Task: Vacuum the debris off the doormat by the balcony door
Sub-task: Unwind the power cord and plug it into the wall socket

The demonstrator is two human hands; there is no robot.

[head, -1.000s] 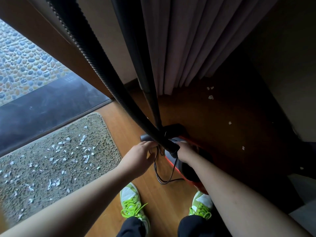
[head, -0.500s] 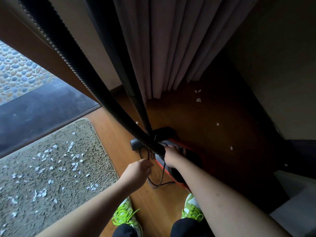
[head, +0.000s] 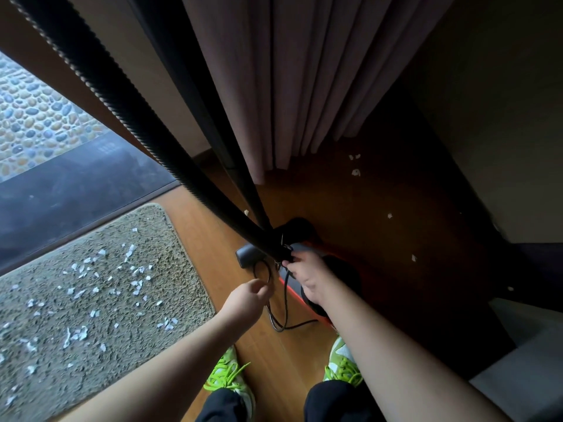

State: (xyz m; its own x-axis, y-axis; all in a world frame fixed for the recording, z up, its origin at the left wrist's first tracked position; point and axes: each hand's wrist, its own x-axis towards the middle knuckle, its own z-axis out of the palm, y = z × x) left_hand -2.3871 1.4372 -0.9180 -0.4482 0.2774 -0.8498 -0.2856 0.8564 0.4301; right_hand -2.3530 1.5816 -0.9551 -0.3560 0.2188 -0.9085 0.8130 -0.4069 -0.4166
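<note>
The step in hand appears to be freeing the thin black power cord (head: 275,312) from the red-and-black canister vacuum cleaner (head: 335,269), which stands on the wooden floor (head: 292,354) at 12 o'clock from the green-laced shoes (head: 228,376). The left hand (head: 248,296) is curled, fingers pinching a loop of the cord just at 9 o'clock of the canister. The right hand (head: 307,277) lies on top of the canister with fingers bent around the cord, next to where the black ribbed hose (head: 122,95) joins the body; whether it also grips the hose collar cannot be told. The beige shaggy doormat (head: 91,300) lies at 9 o'clock of the canister, near it but not touching, along the dark threshold (head: 76,190) of the balcony door, and is strewn with small white paper scraps (head: 134,278). More scraps lie on the dark floor at 2 o'clock. To do this well, draw the cord out in smooth lengths with the left hand while the right steadies the canister, so the unit does not tip or roll. Keep the slack clear of the shoes and off the mat, where it could scatter debris. The hose and the black rigid wand (head: 195,117) rise toward 11 o'clock, close against the mauve pleated curtain (head: 304,86); avoid snagging the fabric.
</note>
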